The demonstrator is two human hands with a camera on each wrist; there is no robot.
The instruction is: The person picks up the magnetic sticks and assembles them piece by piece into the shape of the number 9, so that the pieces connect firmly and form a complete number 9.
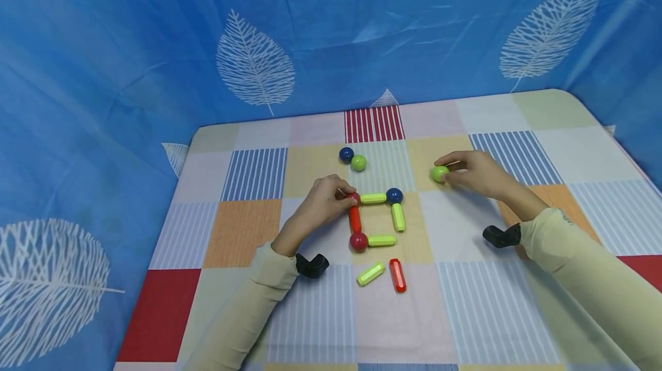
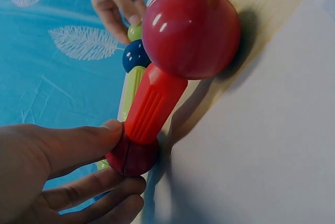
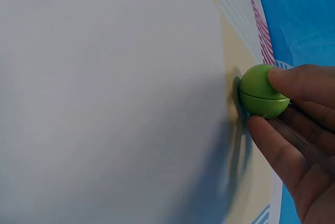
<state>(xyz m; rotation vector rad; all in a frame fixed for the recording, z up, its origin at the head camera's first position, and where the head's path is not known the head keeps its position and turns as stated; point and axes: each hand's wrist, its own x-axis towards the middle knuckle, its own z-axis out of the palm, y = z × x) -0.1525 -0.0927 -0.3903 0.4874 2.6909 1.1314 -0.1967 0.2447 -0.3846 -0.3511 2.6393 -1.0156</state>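
Here, the left hand [image 1: 324, 203] pinches the dark red plastic ball [image 2: 132, 157] at the worktop centre, its grip closed round it; the right hand [image 1: 478, 173] grips the green plastic ball [image 1: 439, 174] nearer the right edge.

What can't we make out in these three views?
- Head view: most of the red ball at the frame's top-left corner, covered by the left hand.
- Head view: far side of the green ball, behind the right hand.
- Left wrist view: the green sticks, blocked by the red stick.
- Right wrist view: the rest of the build, out of frame.
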